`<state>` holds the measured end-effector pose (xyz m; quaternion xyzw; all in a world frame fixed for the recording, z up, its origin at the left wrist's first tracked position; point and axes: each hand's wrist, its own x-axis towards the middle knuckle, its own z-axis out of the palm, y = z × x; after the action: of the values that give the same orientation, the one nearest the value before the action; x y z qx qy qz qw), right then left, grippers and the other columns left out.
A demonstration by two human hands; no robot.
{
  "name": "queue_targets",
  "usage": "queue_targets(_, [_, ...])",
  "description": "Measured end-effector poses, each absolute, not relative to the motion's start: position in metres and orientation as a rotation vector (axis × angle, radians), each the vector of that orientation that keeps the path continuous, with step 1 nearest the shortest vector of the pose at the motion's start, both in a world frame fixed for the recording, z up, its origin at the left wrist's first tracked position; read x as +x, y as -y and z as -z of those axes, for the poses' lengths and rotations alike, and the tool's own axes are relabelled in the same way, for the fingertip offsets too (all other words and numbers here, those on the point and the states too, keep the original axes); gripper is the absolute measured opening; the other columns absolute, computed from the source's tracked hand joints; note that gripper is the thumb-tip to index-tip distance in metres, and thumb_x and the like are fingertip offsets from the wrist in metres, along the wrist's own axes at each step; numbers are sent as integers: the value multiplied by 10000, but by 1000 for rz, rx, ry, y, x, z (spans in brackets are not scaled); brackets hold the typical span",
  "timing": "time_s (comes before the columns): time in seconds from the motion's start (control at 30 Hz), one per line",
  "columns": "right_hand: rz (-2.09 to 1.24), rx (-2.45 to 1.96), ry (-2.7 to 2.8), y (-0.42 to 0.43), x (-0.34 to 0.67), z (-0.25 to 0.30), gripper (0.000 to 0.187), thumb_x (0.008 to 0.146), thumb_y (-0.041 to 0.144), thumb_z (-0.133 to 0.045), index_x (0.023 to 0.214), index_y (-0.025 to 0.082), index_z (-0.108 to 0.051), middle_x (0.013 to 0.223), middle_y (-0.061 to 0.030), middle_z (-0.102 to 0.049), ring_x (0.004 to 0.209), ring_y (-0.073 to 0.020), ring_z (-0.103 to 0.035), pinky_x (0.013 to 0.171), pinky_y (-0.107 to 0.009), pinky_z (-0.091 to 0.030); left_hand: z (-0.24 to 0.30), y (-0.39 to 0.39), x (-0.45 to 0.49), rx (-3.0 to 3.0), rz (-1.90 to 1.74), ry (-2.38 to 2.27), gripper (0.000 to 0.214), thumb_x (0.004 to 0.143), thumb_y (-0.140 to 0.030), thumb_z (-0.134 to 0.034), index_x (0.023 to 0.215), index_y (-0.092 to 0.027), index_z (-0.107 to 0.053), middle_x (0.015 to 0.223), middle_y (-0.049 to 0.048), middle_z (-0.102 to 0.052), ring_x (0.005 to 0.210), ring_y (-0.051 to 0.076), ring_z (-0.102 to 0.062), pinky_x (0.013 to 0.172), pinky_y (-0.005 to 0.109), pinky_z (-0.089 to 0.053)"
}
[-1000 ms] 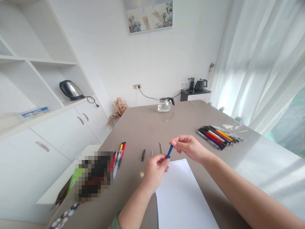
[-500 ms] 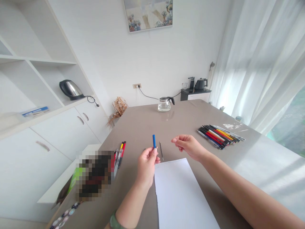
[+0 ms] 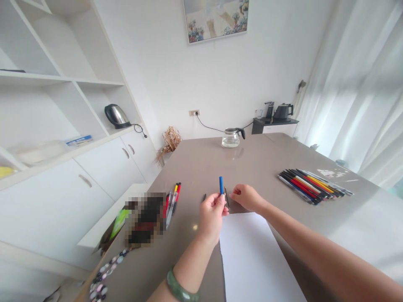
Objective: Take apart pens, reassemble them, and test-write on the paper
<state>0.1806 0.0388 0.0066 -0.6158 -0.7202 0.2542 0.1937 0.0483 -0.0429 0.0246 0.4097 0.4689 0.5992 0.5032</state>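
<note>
My left hand pinches a short blue pen barrel and holds it upright above the table. My right hand rests low on the table beside it, fingers closed around a thin dark refill that lies at the top edge of a white paper sheet. A small black pen part lies on the table just left of my left hand.
A row of several coloured pens lies at the right of the grey table. A few pens lie at the left by a blurred patch. A glass pot stands at the far edge. Beads lie near left.
My right hand let go of the blue barrel, then dropped to the table and closed on the thin refill. My left hand turned the barrel upright. The view shifted left.
</note>
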Motion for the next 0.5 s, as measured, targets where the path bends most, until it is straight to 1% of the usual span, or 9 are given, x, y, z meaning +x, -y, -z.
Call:
queue_targets(0.07, [-639,-1782,2077,-41,167,-8,267,698,402,-459,680,166,-581,645,-40,-595,600,-142,-520,498,-223,-323,-24,43,47,1000,-1452,-1138,325,691,-403,-558,883,-143,-593,664,12,-527,536,81,-499,514,211,-436])
queue_targets(0.17, [-555,-1856,2158,-42,150,-11,271,694,407,-462,691,165,-584,669,-69,-605,614,-177,-551,499,-245,-338,-24,44,46,1025,-1451,-1134,328,703,-399,-546,899,-139,-591,684,21,-533,531,79,-498,516,212,-435])
queue_targets(0.37, [-456,-1954,2275,-46,139,-13,134,673,263,-517,731,169,-592,737,-103,-617,689,-215,-589,545,-274,-389,-24,44,44,1027,-1459,-1131,332,698,-406,-547,895,-143,-593,690,18,-535,528,82,-505,514,218,-443])
queue_targets(0.5, [-446,-1986,2309,-52,141,-13,113,652,227,-549,734,167,-596,764,-109,-622,722,-235,-596,565,-295,-411,-24,45,45,1040,-1457,-1145,336,696,-408,-547,895,-141,-594,700,26,-541,536,90,-512,513,222,-451])
